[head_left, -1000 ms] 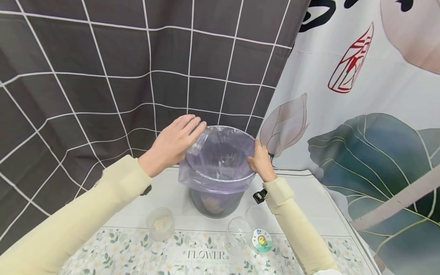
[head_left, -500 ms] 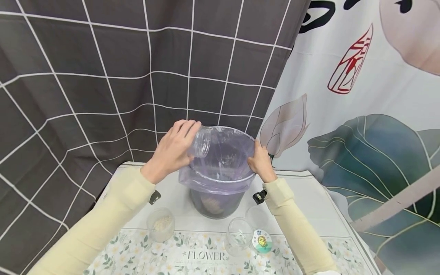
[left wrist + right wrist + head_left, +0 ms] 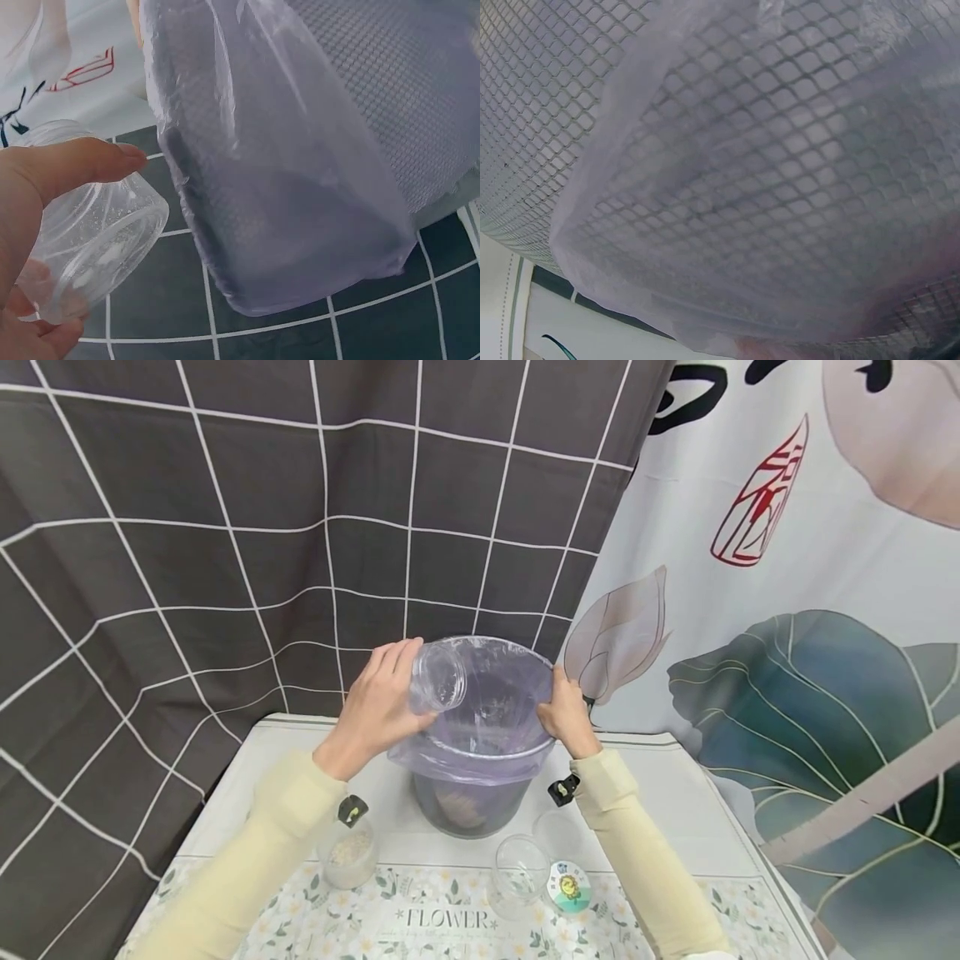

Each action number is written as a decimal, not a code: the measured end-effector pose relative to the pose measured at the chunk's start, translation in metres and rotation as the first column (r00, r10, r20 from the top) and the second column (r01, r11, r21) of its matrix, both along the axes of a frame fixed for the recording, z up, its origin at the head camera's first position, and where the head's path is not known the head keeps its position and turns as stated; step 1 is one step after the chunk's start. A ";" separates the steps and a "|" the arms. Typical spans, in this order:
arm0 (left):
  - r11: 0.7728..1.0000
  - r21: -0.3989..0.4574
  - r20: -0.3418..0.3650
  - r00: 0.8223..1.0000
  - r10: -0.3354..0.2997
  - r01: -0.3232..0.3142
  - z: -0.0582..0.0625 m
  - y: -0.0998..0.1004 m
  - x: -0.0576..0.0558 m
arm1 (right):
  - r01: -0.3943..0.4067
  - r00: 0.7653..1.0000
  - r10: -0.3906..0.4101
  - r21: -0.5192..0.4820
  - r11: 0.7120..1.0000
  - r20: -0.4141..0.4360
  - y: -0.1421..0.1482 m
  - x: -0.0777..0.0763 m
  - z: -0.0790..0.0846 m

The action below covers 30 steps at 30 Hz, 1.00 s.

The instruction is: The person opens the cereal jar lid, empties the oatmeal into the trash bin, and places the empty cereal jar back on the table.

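In the head view, my left hand (image 3: 381, 706) grips a clear plastic jar (image 3: 438, 677), tilted over the left rim of a mesh trash can lined with a thin purple bag (image 3: 465, 767). In the left wrist view, whitish specks cling inside the jar (image 3: 105, 247), and the thumb lies across it. On the right side, my right hand (image 3: 567, 714) holds the can's rim through the bag, fingers over the outside. The right wrist view shows the bag folded over the mesh wall (image 3: 727, 150), with most of that hand hidden behind it.
A clear tub of pale grains (image 3: 351, 858) stands front left, partly behind the left wrist camera (image 3: 352, 810). Front right are a clear cup (image 3: 521, 867), a clear lid (image 3: 557, 832) and a round sunflower-print lid (image 3: 568, 887). A dark grid curtain (image 3: 300, 560) hangs behind.
My left hand has come down slightly and turned, swinging the jar from mostly hidden under the fingers to showing its round end. The right hand keeps its grip on the rim.
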State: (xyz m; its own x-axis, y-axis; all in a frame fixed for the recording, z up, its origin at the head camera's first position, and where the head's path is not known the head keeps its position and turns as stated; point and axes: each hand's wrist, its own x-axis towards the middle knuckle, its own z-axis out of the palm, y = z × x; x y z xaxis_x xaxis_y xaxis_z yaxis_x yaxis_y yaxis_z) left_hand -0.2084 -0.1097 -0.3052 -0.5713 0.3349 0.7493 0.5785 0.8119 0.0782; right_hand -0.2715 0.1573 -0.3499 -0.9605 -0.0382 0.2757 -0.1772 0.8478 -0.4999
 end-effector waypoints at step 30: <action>0.740 0.666 0.446 0.846 -0.291 -0.096 -0.009 0.013 0.037 | -0.001 1.000 0.001 -0.031 1.000 -0.001 0.001 0.000 -0.002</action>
